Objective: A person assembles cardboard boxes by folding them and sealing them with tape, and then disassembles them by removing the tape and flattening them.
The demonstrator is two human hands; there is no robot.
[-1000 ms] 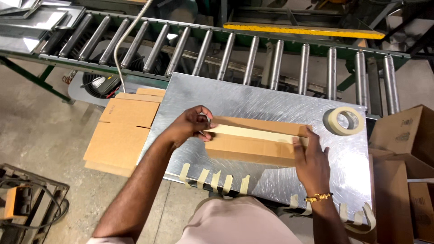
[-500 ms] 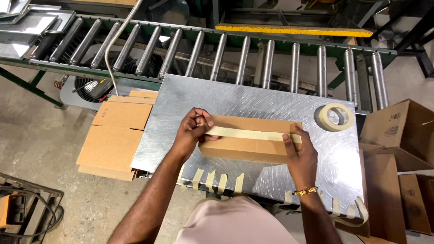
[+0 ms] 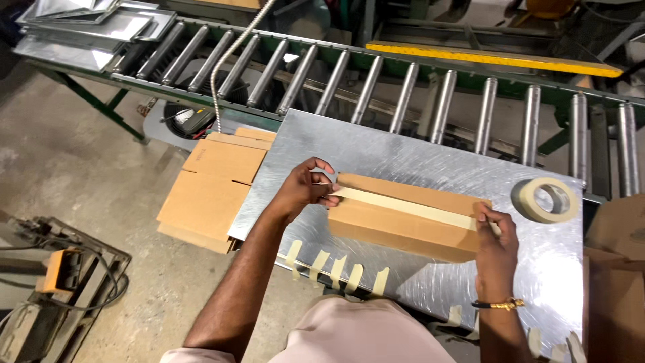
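Flat cardboard box (image 3: pixel 403 225) lies lengthwise on the metal tabletop (image 3: pixel 403 151), spanning the gap between both hands. A strip of pale masking tape (image 3: pixel 403 205) runs along its top seam from one hand to the other.

Left hand (image 3: pixel 302 191): at the box's left end, fingers curled, thumb and fingertips pinching the free end of the tape, which sticks out just past the cardboard edge.

Right hand (image 3: pixel 496 238): at the box's right end, fingers pressed together on top of the tape, holding it down against the box corner. Gold bracelet (image 3: pixel 498 304) on that wrist.

Beyond the right hand, near but apart: a roll of masking tape (image 3: pixel 545 199) lying flat on the tabletop.

Below the hands, along the near tabletop edge: a row of short pre-torn tape pieces (image 3: pixel 336 269) hanging off the rim; a few more under the right wrist.

Left of the left hand, off the tabletop: a stack of flattened cardboard sheets (image 3: pixel 215 185) on the floor.

Past both hands: a roller conveyor (image 3: pixel 403 91) with metal trays (image 3: pixel 87 30) at its far left. Further cartons (image 3: pixel 615 269) just right of the right hand.
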